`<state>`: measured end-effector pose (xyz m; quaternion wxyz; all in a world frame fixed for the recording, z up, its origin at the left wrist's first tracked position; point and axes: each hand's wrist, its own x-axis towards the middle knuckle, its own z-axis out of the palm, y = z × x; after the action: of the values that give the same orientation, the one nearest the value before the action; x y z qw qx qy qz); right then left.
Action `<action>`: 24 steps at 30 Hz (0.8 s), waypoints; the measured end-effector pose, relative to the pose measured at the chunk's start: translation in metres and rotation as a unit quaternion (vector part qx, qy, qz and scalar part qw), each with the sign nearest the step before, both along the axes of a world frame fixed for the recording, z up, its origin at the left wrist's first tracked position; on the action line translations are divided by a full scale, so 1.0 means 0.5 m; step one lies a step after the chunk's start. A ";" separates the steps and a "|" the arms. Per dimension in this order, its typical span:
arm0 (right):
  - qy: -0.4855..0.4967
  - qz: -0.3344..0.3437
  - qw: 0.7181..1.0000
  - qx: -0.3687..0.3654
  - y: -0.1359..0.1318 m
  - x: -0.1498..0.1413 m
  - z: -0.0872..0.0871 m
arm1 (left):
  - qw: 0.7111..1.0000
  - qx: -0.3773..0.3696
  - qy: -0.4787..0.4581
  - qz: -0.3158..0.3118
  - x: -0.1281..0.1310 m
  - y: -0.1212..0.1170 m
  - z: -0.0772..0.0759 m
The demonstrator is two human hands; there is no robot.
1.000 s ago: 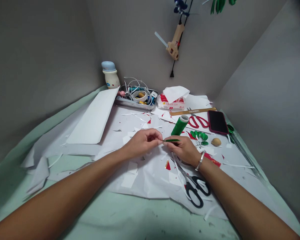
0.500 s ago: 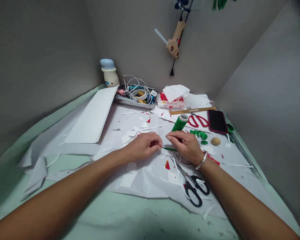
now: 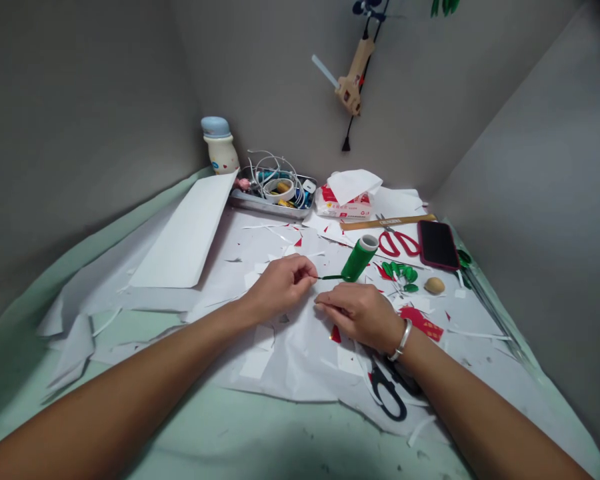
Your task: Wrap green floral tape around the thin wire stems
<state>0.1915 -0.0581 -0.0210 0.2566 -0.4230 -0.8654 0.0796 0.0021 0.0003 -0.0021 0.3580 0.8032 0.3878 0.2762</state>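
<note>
My left hand (image 3: 283, 287) pinches a thin green-wrapped stem (image 3: 330, 277) between its fingertips. The stem runs right to the base of a green tape spool (image 3: 359, 259), which stands tilted on the paper. My right hand (image 3: 357, 315) rests just below the spool, fingers curled together, and holds nothing that I can see. Black-handled scissors (image 3: 387, 397) lie beneath my right wrist, partly hidden by it. Green leaf pieces (image 3: 400, 273) lie to the right of the spool.
White paper (image 3: 300, 373) and scraps cover the green mat. Behind are red scissors (image 3: 399, 243), a phone (image 3: 437, 245), a wooden ruler (image 3: 387, 222), tissues (image 3: 343, 197), a metal tray of cables (image 3: 273, 193) and a bottle (image 3: 220, 147). A glue gun (image 3: 353, 80) hangs on the wall.
My right hand has let go of the stem and moved down and back, covering more of the scissors. The spool now tilts, with the stem reaching it. My left hand has shifted slightly up.
</note>
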 end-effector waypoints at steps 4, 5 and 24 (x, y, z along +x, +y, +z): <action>0.038 -0.030 0.999 0.021 -0.002 0.008 0.012 | 0.996 0.058 0.057 -0.047 -0.001 -0.003 -0.008; 0.061 -0.044 0.997 0.018 0.000 0.011 0.014 | 0.994 0.058 0.065 -0.064 -0.001 -0.004 -0.008; 0.005 -0.007 0.999 0.037 -0.005 0.001 0.002 | 1.000 -0.007 -0.015 0.004 0.003 -0.007 0.004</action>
<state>0.1921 -0.0605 -0.0203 0.2770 -0.4186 -0.8636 0.0477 0.0038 -0.0031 0.0002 0.3684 0.7946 0.3880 0.2870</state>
